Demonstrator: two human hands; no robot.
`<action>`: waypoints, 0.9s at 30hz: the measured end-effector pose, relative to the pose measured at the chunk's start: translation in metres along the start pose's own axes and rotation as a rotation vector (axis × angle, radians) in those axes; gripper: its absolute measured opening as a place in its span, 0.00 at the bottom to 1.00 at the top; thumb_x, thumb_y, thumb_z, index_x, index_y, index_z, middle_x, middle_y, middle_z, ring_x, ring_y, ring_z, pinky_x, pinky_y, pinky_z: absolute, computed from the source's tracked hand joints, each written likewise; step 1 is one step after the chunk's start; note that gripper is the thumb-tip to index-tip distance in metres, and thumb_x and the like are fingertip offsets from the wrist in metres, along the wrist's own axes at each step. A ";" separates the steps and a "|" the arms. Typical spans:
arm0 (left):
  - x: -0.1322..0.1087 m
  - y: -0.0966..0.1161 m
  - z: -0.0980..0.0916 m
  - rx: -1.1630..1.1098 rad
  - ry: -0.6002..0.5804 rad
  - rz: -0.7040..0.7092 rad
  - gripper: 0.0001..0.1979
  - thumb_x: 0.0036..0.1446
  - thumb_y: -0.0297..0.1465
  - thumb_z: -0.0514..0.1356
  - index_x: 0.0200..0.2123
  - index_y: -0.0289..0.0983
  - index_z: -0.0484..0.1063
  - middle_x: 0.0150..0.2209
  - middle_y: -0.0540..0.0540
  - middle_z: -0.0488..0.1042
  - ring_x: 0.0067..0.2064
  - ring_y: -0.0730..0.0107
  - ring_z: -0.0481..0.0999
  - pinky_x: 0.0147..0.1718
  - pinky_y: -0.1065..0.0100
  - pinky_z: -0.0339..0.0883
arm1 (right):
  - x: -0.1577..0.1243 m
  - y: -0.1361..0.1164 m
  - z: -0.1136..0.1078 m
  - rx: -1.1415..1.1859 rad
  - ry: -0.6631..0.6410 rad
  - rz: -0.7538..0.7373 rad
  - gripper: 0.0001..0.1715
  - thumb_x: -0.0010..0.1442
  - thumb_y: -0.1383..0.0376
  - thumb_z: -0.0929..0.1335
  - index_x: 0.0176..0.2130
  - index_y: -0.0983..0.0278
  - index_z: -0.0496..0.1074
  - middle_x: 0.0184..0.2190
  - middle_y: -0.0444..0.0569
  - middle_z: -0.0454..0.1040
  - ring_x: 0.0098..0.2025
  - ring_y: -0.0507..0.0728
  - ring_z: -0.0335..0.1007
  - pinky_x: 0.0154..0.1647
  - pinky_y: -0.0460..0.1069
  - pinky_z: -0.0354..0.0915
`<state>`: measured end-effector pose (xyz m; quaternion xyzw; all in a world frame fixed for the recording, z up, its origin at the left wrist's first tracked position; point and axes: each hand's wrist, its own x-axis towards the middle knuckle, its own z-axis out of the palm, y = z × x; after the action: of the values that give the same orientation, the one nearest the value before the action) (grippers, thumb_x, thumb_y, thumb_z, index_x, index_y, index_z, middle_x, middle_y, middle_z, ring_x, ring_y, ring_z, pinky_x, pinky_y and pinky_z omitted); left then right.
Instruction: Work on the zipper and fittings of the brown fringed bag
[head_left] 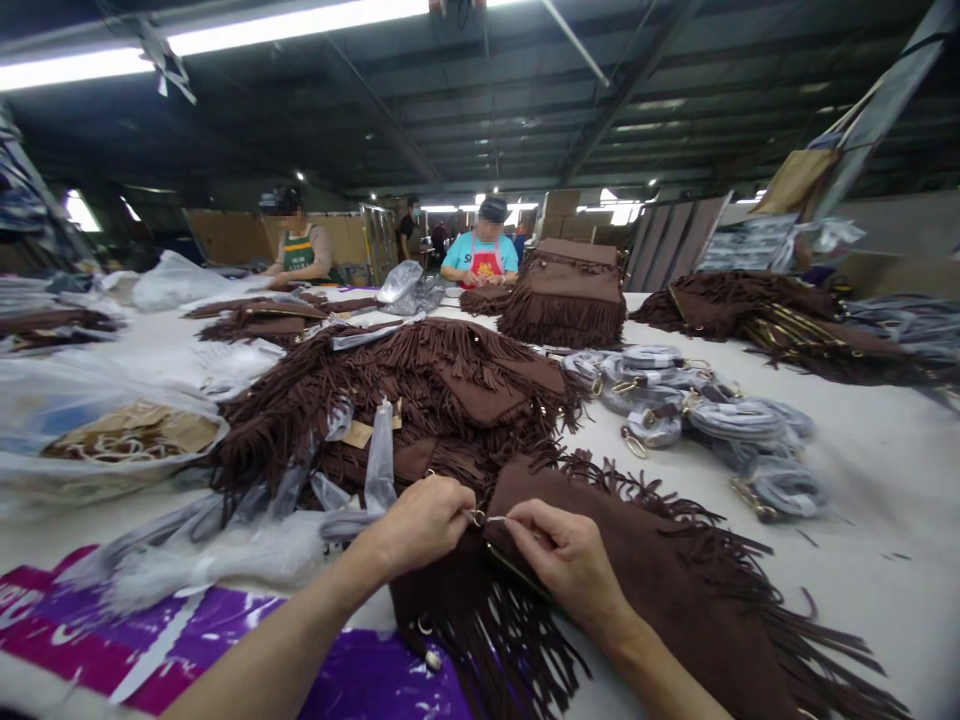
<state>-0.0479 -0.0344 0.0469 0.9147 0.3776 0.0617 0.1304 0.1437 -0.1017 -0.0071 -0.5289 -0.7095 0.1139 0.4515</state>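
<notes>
A brown fringed bag (637, 560) lies flat in front of me, its fringe spread to the right and toward me. Over its left edge, my left hand (427, 520) is closed, fingertips pinched at a small gold metal ring (478, 517). My right hand (566, 555) is closed too, thumb and finger pinching a thin whitish cord (496, 518) that reaches toward the ring. Whether the cord passes through the ring is too small to tell. A zip edge shows beneath my right hand. Just beyond my hands rises a heap of brown fringed bags (420, 390).
Coiled straps in clear wrap (742, 415) lie to the right. At left are a plastic bag of tags and cords (135, 430), clear plastic strips (225, 555) and purple packaging (247, 640). Stacked brown bags (566, 290) stand farther back. Co-workers (484, 250) sit across the table.
</notes>
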 end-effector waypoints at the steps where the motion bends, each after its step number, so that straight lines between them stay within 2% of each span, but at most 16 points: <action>1: 0.000 0.002 -0.001 -0.010 0.018 0.001 0.10 0.55 0.22 0.53 0.23 0.37 0.67 0.26 0.49 0.72 0.32 0.68 0.71 0.33 0.71 0.58 | 0.000 -0.002 0.000 -0.010 0.009 -0.013 0.15 0.64 0.61 0.65 0.28 0.62 0.74 0.19 0.40 0.67 0.20 0.51 0.60 0.24 0.46 0.54; 7: -0.003 0.010 -0.007 -0.049 0.065 -0.006 0.09 0.54 0.21 0.54 0.23 0.36 0.65 0.26 0.50 0.69 0.31 0.70 0.68 0.31 0.71 0.55 | 0.001 -0.006 0.001 -0.053 0.047 -0.028 0.14 0.63 0.62 0.65 0.27 0.61 0.73 0.19 0.41 0.68 0.19 0.51 0.62 0.24 0.46 0.54; 14: -0.004 0.009 -0.007 -0.061 0.100 0.042 0.10 0.54 0.20 0.53 0.23 0.36 0.63 0.26 0.51 0.68 0.31 0.71 0.67 0.31 0.71 0.54 | 0.002 -0.009 0.000 -0.069 -0.004 -0.011 0.14 0.64 0.64 0.63 0.27 0.61 0.72 0.23 0.44 0.73 0.24 0.53 0.69 0.27 0.45 0.58; 22: -0.005 0.011 -0.009 -0.103 0.113 0.054 0.10 0.53 0.19 0.54 0.23 0.36 0.61 0.26 0.50 0.68 0.31 0.70 0.66 0.30 0.70 0.53 | 0.008 -0.015 -0.004 -0.106 -0.062 -0.060 0.15 0.63 0.66 0.62 0.27 0.61 0.72 0.23 0.44 0.73 0.25 0.53 0.69 0.28 0.46 0.58; 27: -0.006 0.010 -0.009 -0.139 0.132 0.041 0.08 0.51 0.19 0.54 0.26 0.37 0.62 0.27 0.50 0.69 0.31 0.70 0.67 0.31 0.70 0.53 | 0.013 -0.013 -0.003 -0.141 -0.135 -0.099 0.13 0.63 0.67 0.64 0.29 0.60 0.75 0.27 0.45 0.77 0.29 0.55 0.72 0.32 0.47 0.61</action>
<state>-0.0470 -0.0441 0.0582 0.9048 0.3614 0.1505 0.1673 0.1371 -0.0972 0.0092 -0.5150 -0.7698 0.0765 0.3693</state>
